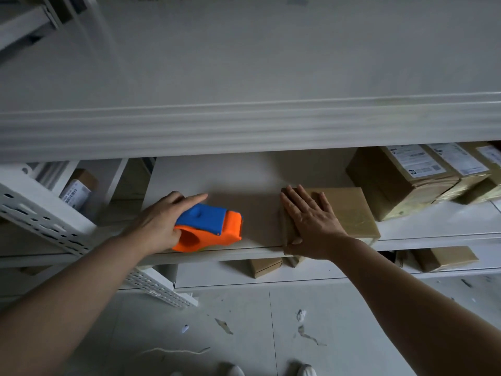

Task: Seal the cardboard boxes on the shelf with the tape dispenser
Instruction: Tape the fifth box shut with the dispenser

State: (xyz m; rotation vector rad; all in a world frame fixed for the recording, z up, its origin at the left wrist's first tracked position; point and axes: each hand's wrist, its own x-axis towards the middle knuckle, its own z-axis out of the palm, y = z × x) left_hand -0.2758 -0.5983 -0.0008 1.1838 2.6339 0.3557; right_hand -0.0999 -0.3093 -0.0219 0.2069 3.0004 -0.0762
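Note:
An orange and blue tape dispenser [214,226] rests on the white shelf [217,175] near its front edge. My left hand [160,221] grips its left side, index finger stretched out over the top. A flat, taped cardboard box [349,210] lies to the right on the same shelf, its near corner at the shelf's front edge. My right hand [311,221] lies flat on the box's left part, fingers spread. The dispenser and the flat box are apart.
Several taller labelled boxes [401,180] stand at the shelf's back right. A lower shelf holds small boxes [265,267] and another flat box [444,257]. An upper shelf edge [244,126] overhangs. A perforated metal rack [48,213] stands left. Tape scraps litter the floor.

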